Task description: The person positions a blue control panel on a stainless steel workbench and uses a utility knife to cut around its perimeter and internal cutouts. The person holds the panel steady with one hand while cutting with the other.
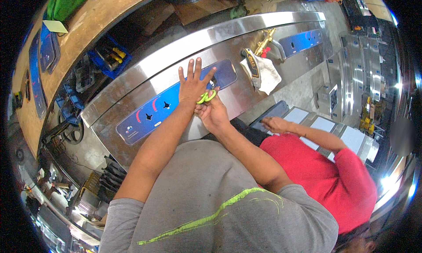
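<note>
Left hand (192, 88) spread on blue panel (175, 99), likely stiff, slick; grasp edges beyond palm; right hand (213, 114) pinches green tool (205, 97).

A wooden bench (101, 15) runs down the left. Grey floor (303, 88) shows at right beside steel units (351, 59), and bright lights (389, 181) glare beyond

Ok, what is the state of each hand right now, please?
Left hand: open, spread flat on the blue panel.
Right hand: closed, holding a green-handled tool.
</note>
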`<action>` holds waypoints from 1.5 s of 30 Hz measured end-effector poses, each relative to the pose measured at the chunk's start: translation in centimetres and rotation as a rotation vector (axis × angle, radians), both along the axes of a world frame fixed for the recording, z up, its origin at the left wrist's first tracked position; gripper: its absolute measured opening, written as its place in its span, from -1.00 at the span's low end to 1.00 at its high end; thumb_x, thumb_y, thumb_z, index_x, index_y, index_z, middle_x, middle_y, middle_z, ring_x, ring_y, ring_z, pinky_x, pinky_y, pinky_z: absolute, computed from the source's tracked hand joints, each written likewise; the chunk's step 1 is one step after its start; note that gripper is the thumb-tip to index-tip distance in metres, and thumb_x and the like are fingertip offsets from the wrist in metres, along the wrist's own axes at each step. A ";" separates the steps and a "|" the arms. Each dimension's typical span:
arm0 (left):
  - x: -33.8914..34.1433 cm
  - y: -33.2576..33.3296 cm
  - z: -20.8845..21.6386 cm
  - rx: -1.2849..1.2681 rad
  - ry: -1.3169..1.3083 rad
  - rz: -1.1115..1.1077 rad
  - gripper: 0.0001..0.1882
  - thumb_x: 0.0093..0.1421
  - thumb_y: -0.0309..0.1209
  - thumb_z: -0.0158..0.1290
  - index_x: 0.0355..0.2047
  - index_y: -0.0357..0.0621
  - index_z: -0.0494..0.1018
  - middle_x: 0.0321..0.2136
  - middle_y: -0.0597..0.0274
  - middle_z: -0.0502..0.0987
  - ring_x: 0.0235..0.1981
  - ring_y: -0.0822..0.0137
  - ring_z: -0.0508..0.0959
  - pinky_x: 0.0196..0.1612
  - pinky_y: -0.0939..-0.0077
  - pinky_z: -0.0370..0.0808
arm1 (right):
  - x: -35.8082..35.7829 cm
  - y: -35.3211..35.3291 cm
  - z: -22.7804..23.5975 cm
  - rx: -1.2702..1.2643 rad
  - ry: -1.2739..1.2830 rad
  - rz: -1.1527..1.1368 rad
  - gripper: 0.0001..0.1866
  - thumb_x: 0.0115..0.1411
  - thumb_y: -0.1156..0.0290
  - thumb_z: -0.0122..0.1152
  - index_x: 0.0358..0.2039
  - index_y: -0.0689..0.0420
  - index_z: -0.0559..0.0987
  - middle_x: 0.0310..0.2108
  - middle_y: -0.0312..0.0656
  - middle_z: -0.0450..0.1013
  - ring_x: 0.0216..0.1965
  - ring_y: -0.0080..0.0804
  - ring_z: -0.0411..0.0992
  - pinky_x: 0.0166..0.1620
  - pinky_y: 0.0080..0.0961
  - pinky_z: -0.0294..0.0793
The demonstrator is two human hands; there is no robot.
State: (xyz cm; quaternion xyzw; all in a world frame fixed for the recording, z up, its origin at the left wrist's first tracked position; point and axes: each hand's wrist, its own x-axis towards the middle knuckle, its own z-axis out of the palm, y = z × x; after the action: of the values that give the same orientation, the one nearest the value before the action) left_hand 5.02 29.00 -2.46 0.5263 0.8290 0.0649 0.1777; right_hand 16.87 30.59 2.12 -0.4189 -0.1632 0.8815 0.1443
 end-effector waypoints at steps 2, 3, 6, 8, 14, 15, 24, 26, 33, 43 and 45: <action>0.0 0.0 0.4 0.038 0.076 0.003 -0.16 0.24 0.41 -0.13 0.48 0.62 -0.02 0.54 -0.01 -0.21 0.55 -0.10 -0.26 0.42 -0.45 -0.23 | 0.4 0.5 0.7 -0.069 0.005 0.035 -0.58 0.49 -0.14 -0.17 -0.07 -0.06 0.43 -0.29 -0.24 0.53 -0.35 -0.35 0.53 -0.21 -0.32 0.56; 0.0 0.0 0.7 0.006 0.063 -0.001 -0.15 0.24 0.40 -0.13 0.48 0.61 -0.01 0.54 -0.02 -0.20 0.55 -0.10 -0.26 0.43 -0.44 -0.24 | 1.0 0.8 1.2 -0.090 0.002 0.075 -0.54 0.48 -0.16 -0.19 -0.07 -0.05 0.44 -0.30 -0.22 0.53 -0.36 -0.35 0.53 -0.23 -0.32 0.55; 0.2 -0.2 1.7 0.061 -0.029 0.031 -0.18 0.26 0.33 -0.08 0.48 0.56 0.02 0.53 0.00 -0.15 0.55 -0.08 -0.23 0.44 -0.41 -0.25 | 2.8 1.8 1.9 -0.054 -0.034 0.245 -0.52 0.48 -0.17 -0.20 -0.06 -0.03 0.44 -0.32 -0.19 0.55 -0.39 -0.33 0.54 -0.27 -0.30 0.54; 0.3 -0.4 2.2 0.025 -0.043 0.036 -0.21 0.28 0.26 -0.06 0.48 0.54 0.04 0.53 0.01 -0.13 0.55 -0.07 -0.22 0.44 -0.40 -0.27 | 4.4 2.7 2.3 0.229 -0.165 0.388 -0.59 0.44 -0.03 -0.05 0.03 0.02 0.43 -0.36 -0.18 0.55 -0.42 -0.35 0.54 -0.33 -0.28 0.54; 0.6 -1.1 1.6 0.288 -0.088 0.003 -0.45 0.25 0.04 0.10 0.16 0.07 0.46 0.30 0.09 0.29 0.39 0.09 0.18 0.42 -0.25 -0.05 | 7.0 8.8 3.5 1.524 -0.888 0.735 -0.51 0.29 0.21 0.20 0.18 0.11 0.42 -0.39 0.06 0.57 -0.29 0.07 0.60 -0.21 -0.01 0.56; 0.6 -1.2 1.4 0.330 -0.081 -0.003 -0.51 0.23 0.00 0.13 0.07 0.02 0.50 0.22 0.11 0.35 0.33 0.11 0.26 0.38 -0.20 0.03 | 7.0 10.0 3.6 1.569 -0.904 0.794 -0.55 0.29 0.21 0.19 0.14 0.10 0.48 -0.37 0.07 0.58 -0.26 0.12 0.58 -0.19 0.03 0.55; 3.7 -0.1 2.8 0.277 -0.133 0.289 -0.66 0.09 -0.16 0.24 -0.17 -0.05 0.58 -0.20 0.15 0.53 -0.07 0.11 0.53 0.00 0.10 0.39 | 5.4 16.6 2.8 1.837 -0.941 0.980 -0.75 0.24 0.32 0.23 -0.08 0.02 0.68 -0.20 -0.12 0.51 -0.23 0.00 0.55 -0.16 -0.12 0.58; 4.8 0.8 3.5 0.284 -0.149 0.412 -0.65 0.11 -0.16 0.23 -0.17 -0.07 0.59 -0.20 0.12 0.53 -0.10 0.07 0.55 -0.03 0.09 0.44 | 4.7 17.0 2.8 1.992 -0.706 0.914 -0.74 0.20 0.34 0.26 -0.09 0.06 0.67 -0.19 -0.11 0.50 -0.18 -0.04 0.54 -0.12 -0.15 0.57; 5.8 3.5 4.3 0.147 -0.397 0.776 -0.59 0.15 -0.16 0.19 -0.08 -0.14 0.61 -0.20 -0.04 0.64 -0.14 -0.04 0.63 -0.03 0.10 0.55 | 2.3 17.8 0.3 2.291 -0.249 1.133 -0.48 0.26 0.20 0.19 0.19 0.13 0.52 0.29 -0.08 0.35 0.31 0.02 0.26 0.29 -0.02 0.27; 5.3 5.3 5.9 0.081 -0.634 0.895 -0.63 0.16 -0.20 0.09 -0.34 -0.30 0.68 -0.51 -0.11 0.66 -0.39 -0.05 0.67 -0.21 0.09 0.56 | 3.1 19.2 -0.8 2.264 -0.254 1.304 -0.36 0.34 0.07 0.10 0.35 0.09 0.39 0.45 -0.13 0.17 0.46 0.01 0.05 0.44 0.06 0.01; 5.6 5.8 5.9 0.084 -0.693 0.919 -0.64 0.18 -0.22 0.09 -0.36 -0.32 0.67 -0.53 -0.08 0.65 -0.42 0.02 0.68 -0.24 0.13 0.56 | 3.3 19.3 -0.8 2.252 -0.232 1.281 -0.35 0.33 0.06 0.11 0.35 0.09 0.39 0.45 -0.13 0.17 0.47 0.01 0.04 0.43 0.08 0.02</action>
State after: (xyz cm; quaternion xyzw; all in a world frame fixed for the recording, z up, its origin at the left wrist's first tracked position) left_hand 10.63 34.82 3.45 0.0667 0.8626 0.3368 0.3715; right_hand 20.19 49.87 1.29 0.0105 -0.9903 0.1316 -0.0445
